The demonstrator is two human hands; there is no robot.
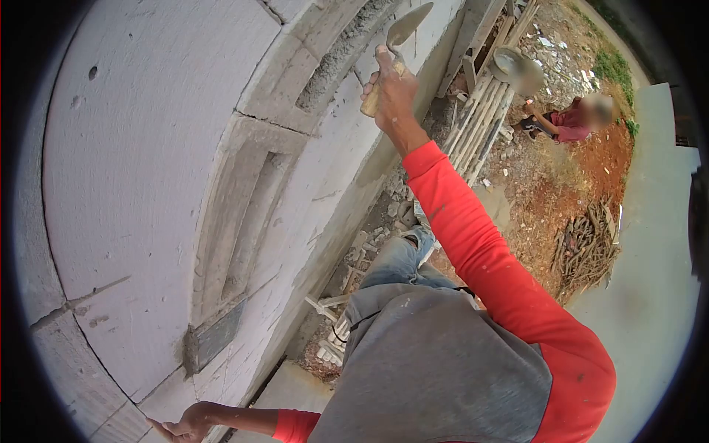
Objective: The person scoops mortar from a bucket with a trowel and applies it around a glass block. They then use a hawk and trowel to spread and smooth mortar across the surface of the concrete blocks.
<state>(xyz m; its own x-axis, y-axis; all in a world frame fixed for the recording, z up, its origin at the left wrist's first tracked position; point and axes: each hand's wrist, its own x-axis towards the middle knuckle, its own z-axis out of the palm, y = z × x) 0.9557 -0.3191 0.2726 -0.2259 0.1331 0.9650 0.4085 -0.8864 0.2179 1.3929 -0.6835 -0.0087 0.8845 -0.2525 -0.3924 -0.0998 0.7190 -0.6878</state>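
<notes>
Close by, the left hand [190, 422] is at the wall [133, 170], fingers loosely extended. Farther along the wall, the right hand [394, 92] closes around the handle of a trowel [408, 26]; past the wall are planks [474, 125], then a person [572, 122] in red.

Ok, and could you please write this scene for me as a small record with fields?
right hand: grips wooden-handled metal trowel
left hand: at the pale block wall, contact unclear
wall recesses: two long slots in grey concrete frames
beside wall: long pale wooden planks, with round grey pan near them
other person: in dark red shirt, beyond the planks
ground: reddish soil, rubble, pile of brown sticks
</notes>
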